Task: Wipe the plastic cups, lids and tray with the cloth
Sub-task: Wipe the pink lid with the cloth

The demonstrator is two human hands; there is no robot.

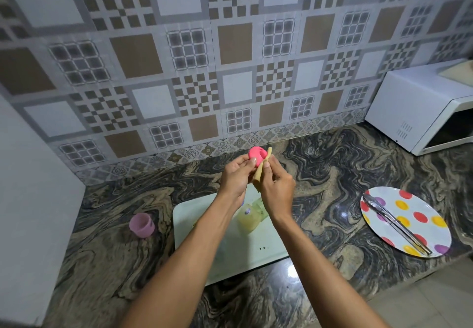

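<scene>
A: What fills the scene?
B: A swirled, glossy stone counter point(332, 174), bearing a pale rectangular tray point(256, 253) and a round polka-dot plate point(419, 207) with steel tongs point(395, 222).

A: And the 2 hands?
B: Raised above the tray, the left hand point(234, 178) pinches a smooth pink cup point(256, 155); the right hand point(277, 190) pinches a tan cloth point(261, 173) against it. A purple cup point(141, 224) sits left of the tray.

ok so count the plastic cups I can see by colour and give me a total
Pink cup, in the hands: 1
Purple cup, on the counter: 1
Yellow cup, on the tray: 1
Green cup, on the tray, partly hidden: 1
Total: 4
</scene>
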